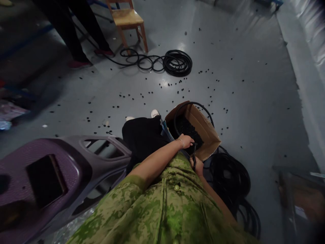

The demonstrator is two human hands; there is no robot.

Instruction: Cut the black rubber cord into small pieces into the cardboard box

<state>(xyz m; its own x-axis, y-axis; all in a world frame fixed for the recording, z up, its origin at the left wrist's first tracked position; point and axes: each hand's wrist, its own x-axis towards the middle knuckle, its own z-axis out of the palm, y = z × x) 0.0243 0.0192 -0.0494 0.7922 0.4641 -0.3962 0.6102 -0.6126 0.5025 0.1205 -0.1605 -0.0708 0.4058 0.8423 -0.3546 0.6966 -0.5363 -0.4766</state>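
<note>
My left hand [187, 140], with a bracelet at the wrist, reaches over the rim of a cardboard box [205, 130] that holds many small black pieces. Its fingers curl down over the box edge, closed on something I cannot make out. My right hand [197, 165] sits just below it, closed round a thin black hose [194, 156] that loops up over the box. I wear a green camouflage shirt and black trousers.
A purple plastic stool [50, 169] stands at my left. Black hose lies in a coil [230, 176] beside the box and another coil [177, 62] lies farther off near a wooden chair [128, 20]. Another person's legs [76, 30] stand at top left. Small black bits litter the grey floor.
</note>
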